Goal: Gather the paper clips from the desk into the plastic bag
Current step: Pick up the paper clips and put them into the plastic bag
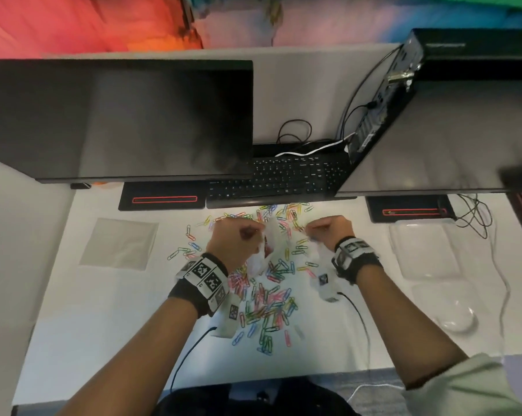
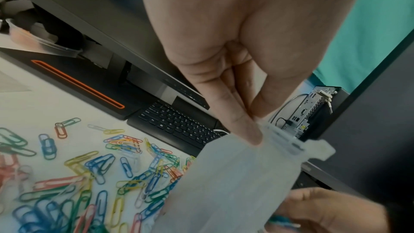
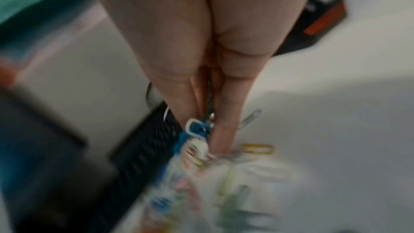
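Head view: paper clips [image 1: 268, 298] in red, blue, green, yellow and white are seen strewn over the white desk [image 1: 109, 310], from just near of the black keyboard [image 1: 279, 178] towards the near edge, thickest in the middle. A translucent plastic bag [image 1: 261, 250] is held above them between the two hands. The left hand [image 1: 235, 238] is closed on the bag's left side; the right hand [image 1: 329, 228] is curled, its contents not readable here. A second flat clear bag [image 1: 120, 243] lies to the far left, well apart. Left wrist view: thumb and fingers [image 2: 241, 123] are pinched together on the top edge of the bag [image 2: 230, 183], beside its zip strip and slider tab [image 2: 318, 150], detail hidden from the head camera; the clips [image 2: 94, 171] lie sharp on the desk at left, and the right hand [image 2: 331, 212] is seen at the bag's lower right edge. Right wrist view, blurred: the right hand's fingers [image 3: 224, 127] are drawn close together around a small bunch of clips [image 3: 197, 135], with the bag [image 3: 224, 192] only a smear below.
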Motion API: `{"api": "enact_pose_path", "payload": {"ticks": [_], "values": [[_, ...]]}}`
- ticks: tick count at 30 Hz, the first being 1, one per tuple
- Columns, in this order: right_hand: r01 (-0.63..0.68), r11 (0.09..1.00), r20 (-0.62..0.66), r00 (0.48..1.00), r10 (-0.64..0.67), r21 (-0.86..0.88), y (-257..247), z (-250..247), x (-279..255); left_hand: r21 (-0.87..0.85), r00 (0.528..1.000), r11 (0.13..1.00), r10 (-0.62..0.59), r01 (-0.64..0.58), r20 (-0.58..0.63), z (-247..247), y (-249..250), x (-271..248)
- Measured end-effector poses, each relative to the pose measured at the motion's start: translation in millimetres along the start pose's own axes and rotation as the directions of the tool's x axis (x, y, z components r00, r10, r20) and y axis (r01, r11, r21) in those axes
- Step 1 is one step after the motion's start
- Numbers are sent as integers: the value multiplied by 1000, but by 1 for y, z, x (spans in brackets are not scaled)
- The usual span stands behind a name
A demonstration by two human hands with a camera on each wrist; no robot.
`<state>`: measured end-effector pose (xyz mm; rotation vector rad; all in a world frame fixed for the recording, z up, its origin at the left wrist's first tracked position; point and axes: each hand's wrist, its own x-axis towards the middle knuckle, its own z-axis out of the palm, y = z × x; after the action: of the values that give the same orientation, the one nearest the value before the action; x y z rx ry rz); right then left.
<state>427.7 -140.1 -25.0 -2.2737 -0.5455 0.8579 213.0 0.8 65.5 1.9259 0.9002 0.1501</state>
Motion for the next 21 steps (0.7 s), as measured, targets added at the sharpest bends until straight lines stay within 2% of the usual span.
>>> {"api": "enact_pose_path", "payload": {"ticks": [1,2,3,4,6,8,10,12,16,17,19,21], "values": [[-107,955,91,992,84,276,-5,-9,-8,-3,1000,1000,-1,1,3,2,0,0],[-185,841,188,977,101,508,-13,-17,-18,2,1000,1000,-1,1,10,4,2,0],[-232,711,254,964,78,663,-21,-23,-29,15,1000,1000,3,-3,16,6,4,-1],[-254,621,294,955,39,741,-29,-29,-37,27,1000,1000,11,-11,17,9,6,-2],[-267,555,357,932,-57,788,-42,-39,-52,36,1000,999,15,-16,8,16,10,-3],[-275,587,416,902,-118,762,-49,-41,-64,42,1000,999,2,-2,11,25,15,-4],[-271,684,452,887,-96,678,-51,-34,-73,52,1000,999,-9,9,9,34,21,-5],[-260,743,440,896,-52,616,-51,-20,-78,23,999,999,-31,31,-11,42,24,-6],[-205,786,368,929,-30,583,-49,0,-74,-37,997,998,-46,44,-57,53,28,-12],[-168,827,368,928,-50,536,-50,3,-73,-39,997,998,-55,52,-63,55,29,-14],[8,946,342,931,-125,325,-49,6,-74,-49,995,996,-75,71,-71,58,31,-17],[213,973,244,942,-229,90,-51,9,-78,-56,994,996,-80,76,-79,58,31,-18]]}}
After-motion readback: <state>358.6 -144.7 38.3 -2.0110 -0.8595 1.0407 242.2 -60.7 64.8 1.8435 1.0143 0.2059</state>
